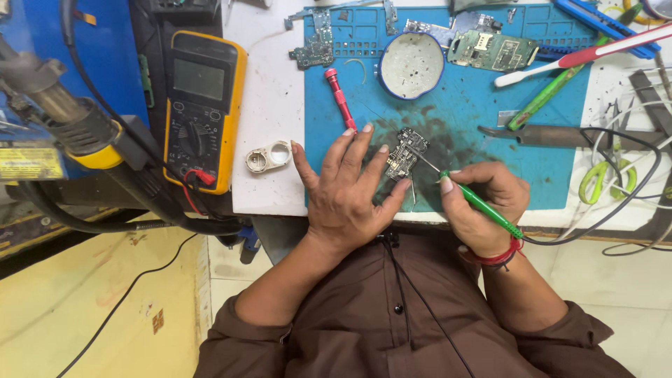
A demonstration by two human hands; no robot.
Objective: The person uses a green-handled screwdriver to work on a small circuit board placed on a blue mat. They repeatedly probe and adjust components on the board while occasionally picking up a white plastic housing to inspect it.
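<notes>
Centre frame: your left hand (348, 192) lies open, fingers spread, pinning the small circuit board (405, 152) on the blue mat (455, 105). Right of it, your right hand (483, 206) grips the green soldering iron (479, 203), shaft angled up-left, tip touching the board. Left hand sits nearer.

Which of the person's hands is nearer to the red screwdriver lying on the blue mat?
Left. The left hand has its fingertips just below the lower end of the red screwdriver. The right hand lies farther off to the right, gripping a green soldering iron.
</notes>
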